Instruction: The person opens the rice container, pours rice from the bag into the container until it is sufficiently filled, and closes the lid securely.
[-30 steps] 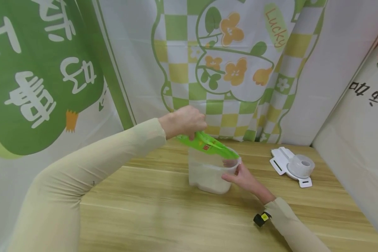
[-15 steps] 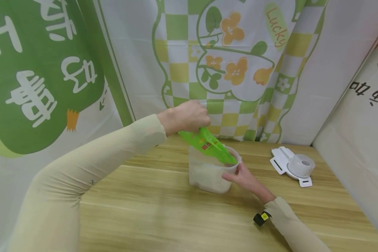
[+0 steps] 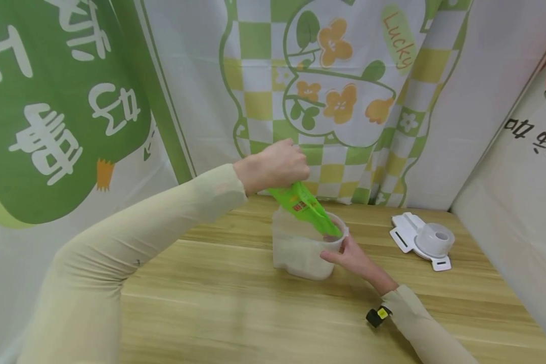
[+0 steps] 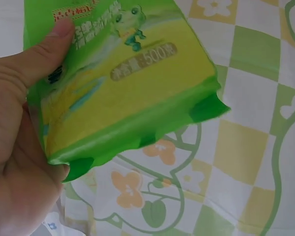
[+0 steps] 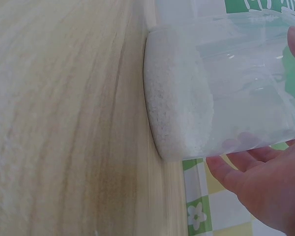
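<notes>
My left hand (image 3: 279,167) grips a green and yellow plastic bag (image 3: 300,207) by its upper end, thumb across the printed face in the left wrist view. The bag slants down to the right, and its lower end dips inside the mouth of a translucent plastic container (image 3: 296,260). White rice grains (image 5: 172,93) fill the container's bottom part in the right wrist view. With thumb in front and fingers behind, my right hand (image 3: 352,260) holds the container near its rim on the right side. The container stands upright on the table.
On the wooden table (image 3: 200,298), a white plastic lid-like piece (image 3: 407,227) lies at the right, with a roll of clear tape (image 3: 436,240) on it. Printed curtains (image 3: 255,76) hang close behind and at both sides.
My left hand has risen and shifted slightly right, tilting the bag more steeply into the container. The right hand and the container have stayed in place.
</notes>
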`<control>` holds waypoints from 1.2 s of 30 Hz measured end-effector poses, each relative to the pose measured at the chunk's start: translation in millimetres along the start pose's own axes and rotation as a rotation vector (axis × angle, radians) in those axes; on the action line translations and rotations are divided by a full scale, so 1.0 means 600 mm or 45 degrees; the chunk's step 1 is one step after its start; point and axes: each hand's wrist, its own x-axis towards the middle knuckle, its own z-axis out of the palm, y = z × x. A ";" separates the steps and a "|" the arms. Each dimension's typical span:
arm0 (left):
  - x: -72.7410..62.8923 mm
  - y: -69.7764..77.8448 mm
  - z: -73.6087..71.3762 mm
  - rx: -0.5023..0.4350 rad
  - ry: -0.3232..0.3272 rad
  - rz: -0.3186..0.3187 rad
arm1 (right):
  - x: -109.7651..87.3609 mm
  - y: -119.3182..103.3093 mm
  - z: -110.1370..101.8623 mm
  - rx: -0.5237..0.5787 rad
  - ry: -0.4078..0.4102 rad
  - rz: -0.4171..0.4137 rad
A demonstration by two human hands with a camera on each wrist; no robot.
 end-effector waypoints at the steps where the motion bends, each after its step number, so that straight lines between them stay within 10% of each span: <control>1: 0.001 0.001 -0.003 0.003 0.001 -0.005 | 0.000 0.000 0.000 -0.003 0.003 0.002; 22: 0.011 0.011 -0.036 0.028 -0.059 -0.103 | -0.006 -0.005 0.003 -0.019 0.008 0.080; 36: -0.021 -0.007 0.010 -0.284 -0.074 -0.180 | -0.005 -0.001 0.001 0.018 0.005 0.034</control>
